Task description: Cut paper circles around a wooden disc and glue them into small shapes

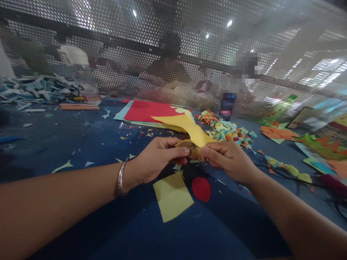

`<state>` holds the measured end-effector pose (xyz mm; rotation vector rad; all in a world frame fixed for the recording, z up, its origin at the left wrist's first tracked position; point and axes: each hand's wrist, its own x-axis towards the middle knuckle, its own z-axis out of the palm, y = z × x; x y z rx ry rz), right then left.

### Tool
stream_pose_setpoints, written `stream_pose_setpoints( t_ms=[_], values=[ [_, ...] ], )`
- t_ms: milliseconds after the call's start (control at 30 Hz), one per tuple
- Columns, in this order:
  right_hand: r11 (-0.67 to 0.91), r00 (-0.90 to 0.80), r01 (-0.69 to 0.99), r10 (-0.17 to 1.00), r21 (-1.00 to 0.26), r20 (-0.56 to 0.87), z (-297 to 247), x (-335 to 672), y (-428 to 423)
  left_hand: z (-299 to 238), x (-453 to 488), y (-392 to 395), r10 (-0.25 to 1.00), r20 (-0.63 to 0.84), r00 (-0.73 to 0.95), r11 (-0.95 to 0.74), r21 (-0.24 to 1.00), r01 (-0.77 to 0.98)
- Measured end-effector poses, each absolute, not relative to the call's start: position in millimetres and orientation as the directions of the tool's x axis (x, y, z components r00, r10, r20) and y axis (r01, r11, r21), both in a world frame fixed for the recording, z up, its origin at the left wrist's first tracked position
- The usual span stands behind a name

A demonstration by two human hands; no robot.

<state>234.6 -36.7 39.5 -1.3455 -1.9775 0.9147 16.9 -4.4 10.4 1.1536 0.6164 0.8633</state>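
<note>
My left hand (164,153), a silver bangle on its wrist, pinches a small rounded brown-and-yellow paper piece (193,151) between thumb and fingers. Close against it, my right hand (226,157) is closed around what looks like small scissors; only a thin blade-like edge shows, and the handles are hidden. A yellow paper sheet (193,130) with a curved cut edge rises from between both hands. Below them on the dark blue table lie a pale yellow paper square (173,196) and a red petal-shaped paper piece (201,189).
Stacked coloured sheets (149,111) lie behind my hands, with a pile of folded paper bits (226,130) to their right. A lidded bottle (82,74) and blue-white strips (38,88) stand back left. Dark cables (284,175) cross the right side. Beyond rises a perforated metal screen (121,47).
</note>
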Motion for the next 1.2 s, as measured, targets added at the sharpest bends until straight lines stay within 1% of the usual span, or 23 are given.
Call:
stream_pose_setpoints(
  t_ms=[233,467,633,900,1200],
  values=[
    [0.328,-0.356,0.566,0.925,-0.757,0.134,39.4,235.4,-35.9,12.5,18.0,-5.3,0.845,0.031,0.534,0.127,0.958,-0.257],
    [0.36,-0.384,0.589,0.912,-0.723,0.141,40.6,237.1,-36.9,14.6,18.5,-5.0,0.846,0.083,0.527,0.063,0.965,-0.254],
    [0.336,-0.378,0.576,0.918,-0.745,0.122,39.9,236.2,-36.5,12.9,19.5,-4.1,0.86,0.012,0.511,0.112,0.971,-0.212],
    [0.315,-0.373,0.576,0.923,-0.755,0.1,39.6,236.2,-37.1,15.4,21.4,-4.2,0.849,-0.088,0.521,0.232,0.948,-0.217],
    [0.318,-0.382,0.551,0.918,-0.772,0.105,40.3,234.2,-38.5,14.8,21.4,-3.4,0.833,-0.09,0.545,0.233,0.952,-0.198]
  ],
)
